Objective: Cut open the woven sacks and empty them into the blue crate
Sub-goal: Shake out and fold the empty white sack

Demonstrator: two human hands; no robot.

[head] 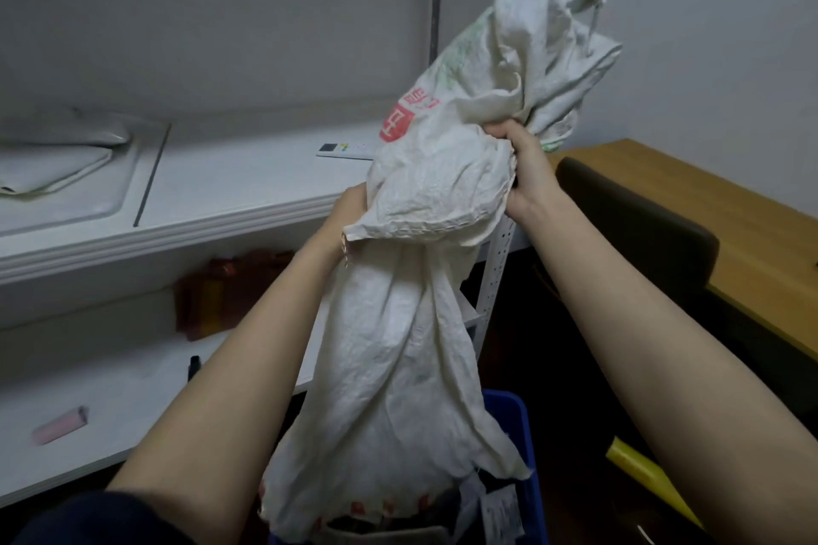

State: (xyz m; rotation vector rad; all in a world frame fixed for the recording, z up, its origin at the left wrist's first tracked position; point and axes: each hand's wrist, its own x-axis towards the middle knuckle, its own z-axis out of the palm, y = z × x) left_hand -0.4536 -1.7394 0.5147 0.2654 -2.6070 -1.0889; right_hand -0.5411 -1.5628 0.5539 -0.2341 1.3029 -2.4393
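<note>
White woven sack [425, 261] is hanging bunched between both arms, its open lower end dropping into the blue crate [520, 425] on the floor, where dark items and paper tags are lying. The right hand [522, 166] is clutching a fistful of cloth at the sack's middle. The left hand [349, 208] is lying against its left side, fingers hidden behind the fabric, so I cannot tell its grip. The sack is covering part of a perforated shelf post [498, 274]. A remote [341, 150] is lying on the upper white shelf [199, 208], with red packets [230, 292] and a pink tube [62, 425] lower down. A wooden desk [708, 208] and a dark chair [642, 230] are standing to the right.
</note>
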